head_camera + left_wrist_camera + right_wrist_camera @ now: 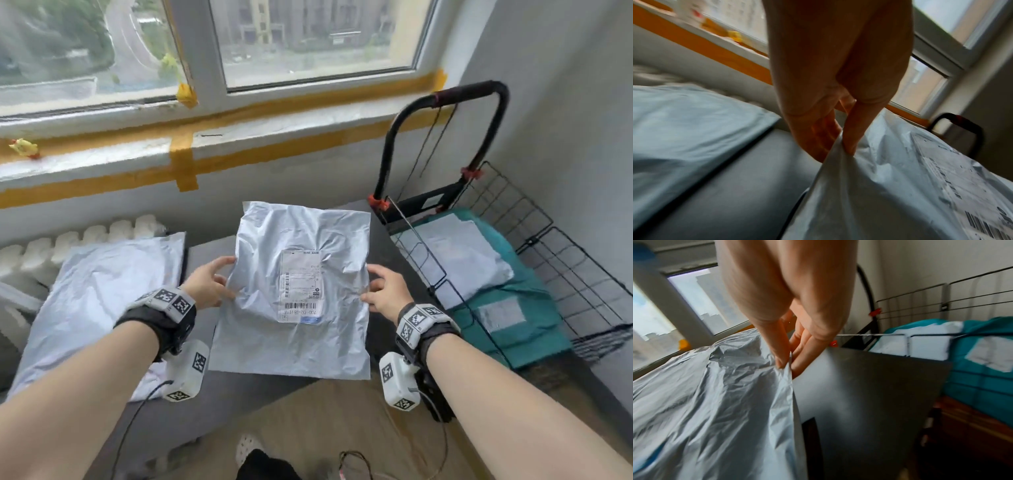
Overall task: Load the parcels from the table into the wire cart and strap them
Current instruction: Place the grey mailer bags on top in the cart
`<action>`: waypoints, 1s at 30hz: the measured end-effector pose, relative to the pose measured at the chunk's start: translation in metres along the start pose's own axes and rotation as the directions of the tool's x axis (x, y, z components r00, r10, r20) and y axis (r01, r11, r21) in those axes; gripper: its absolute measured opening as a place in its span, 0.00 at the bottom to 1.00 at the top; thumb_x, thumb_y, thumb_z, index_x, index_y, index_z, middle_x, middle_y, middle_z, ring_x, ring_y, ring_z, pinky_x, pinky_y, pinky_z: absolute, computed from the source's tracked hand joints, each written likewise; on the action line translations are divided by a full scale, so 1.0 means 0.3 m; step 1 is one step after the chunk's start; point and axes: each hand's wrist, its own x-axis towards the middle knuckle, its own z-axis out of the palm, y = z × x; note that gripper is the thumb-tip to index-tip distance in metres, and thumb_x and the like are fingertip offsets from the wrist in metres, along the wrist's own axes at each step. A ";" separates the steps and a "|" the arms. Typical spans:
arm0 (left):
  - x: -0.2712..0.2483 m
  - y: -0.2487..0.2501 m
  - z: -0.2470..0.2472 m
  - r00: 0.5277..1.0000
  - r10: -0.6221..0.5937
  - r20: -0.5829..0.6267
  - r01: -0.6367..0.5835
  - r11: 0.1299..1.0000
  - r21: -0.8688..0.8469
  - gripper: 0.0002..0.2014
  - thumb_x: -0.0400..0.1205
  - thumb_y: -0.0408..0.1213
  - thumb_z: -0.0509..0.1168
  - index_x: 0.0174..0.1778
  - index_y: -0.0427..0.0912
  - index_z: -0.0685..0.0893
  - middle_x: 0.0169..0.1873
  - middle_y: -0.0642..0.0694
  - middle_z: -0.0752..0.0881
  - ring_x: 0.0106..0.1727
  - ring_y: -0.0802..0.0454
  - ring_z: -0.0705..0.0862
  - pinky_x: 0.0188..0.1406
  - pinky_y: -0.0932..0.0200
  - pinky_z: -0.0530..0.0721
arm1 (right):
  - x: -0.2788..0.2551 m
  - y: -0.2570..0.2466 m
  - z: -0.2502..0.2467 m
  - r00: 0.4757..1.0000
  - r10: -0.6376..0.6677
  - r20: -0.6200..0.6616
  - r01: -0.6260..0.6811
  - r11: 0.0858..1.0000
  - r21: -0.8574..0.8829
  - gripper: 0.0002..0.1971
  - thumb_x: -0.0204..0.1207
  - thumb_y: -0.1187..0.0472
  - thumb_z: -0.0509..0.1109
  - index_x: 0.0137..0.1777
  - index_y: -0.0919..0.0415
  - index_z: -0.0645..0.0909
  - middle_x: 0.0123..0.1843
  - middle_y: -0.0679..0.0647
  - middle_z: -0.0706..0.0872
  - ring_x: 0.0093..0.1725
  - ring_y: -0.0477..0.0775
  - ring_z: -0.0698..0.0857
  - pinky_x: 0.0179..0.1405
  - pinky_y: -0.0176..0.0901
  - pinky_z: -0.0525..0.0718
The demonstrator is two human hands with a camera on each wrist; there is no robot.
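A crinkled grey plastic parcel (294,284) with a white shipping label lies in the middle of the dark grey table (239,394). My left hand (209,284) pinches its left edge, thumb on top, as the left wrist view shows at the parcel (890,186). My right hand (383,291) pinches the right edge of the parcel (715,394). A second grey parcel (99,294) rests on the table to the left. The black wire cart (534,253) stands to the right, holding a teal parcel (524,308) with a white parcel (462,257) on top.
A white radiator (78,243) sits behind the left parcel, under a windowsill edged with orange tape. The cart's black handle (479,99) rises near the right wall. Wooden floor and a white shoe (248,445) show below the table's front edge.
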 end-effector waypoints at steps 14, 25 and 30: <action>0.244 0.707 0.867 0.878 0.206 0.433 -0.388 0.835 0.390 0.36 0.74 0.17 0.64 0.76 0.50 0.69 0.36 0.39 0.85 0.37 0.46 0.83 0.46 0.50 0.88 | -0.188 0.315 -0.808 0.827 0.225 -0.516 -0.133 0.969 0.211 0.33 0.70 0.81 0.70 0.75 0.61 0.72 0.41 0.54 0.82 0.41 0.54 0.83 0.46 0.52 0.87; 0.613 1.130 1.471 0.724 0.063 0.687 -0.524 0.698 0.488 0.38 0.74 0.18 0.67 0.76 0.55 0.67 0.48 0.38 0.85 0.46 0.42 0.84 0.57 0.42 0.86 | -0.001 0.533 -1.159 0.543 0.422 -0.726 -0.280 0.906 0.317 0.32 0.69 0.79 0.71 0.72 0.57 0.76 0.37 0.56 0.84 0.45 0.63 0.87 0.48 0.59 0.88; 0.809 1.150 1.721 0.691 -0.017 0.723 -0.564 0.614 0.553 0.39 0.74 0.18 0.67 0.77 0.54 0.67 0.51 0.30 0.86 0.45 0.40 0.84 0.53 0.42 0.86 | 0.163 0.681 -1.240 0.441 0.546 -0.712 -0.383 0.832 0.401 0.29 0.70 0.79 0.65 0.70 0.56 0.77 0.41 0.54 0.83 0.46 0.59 0.85 0.47 0.50 0.87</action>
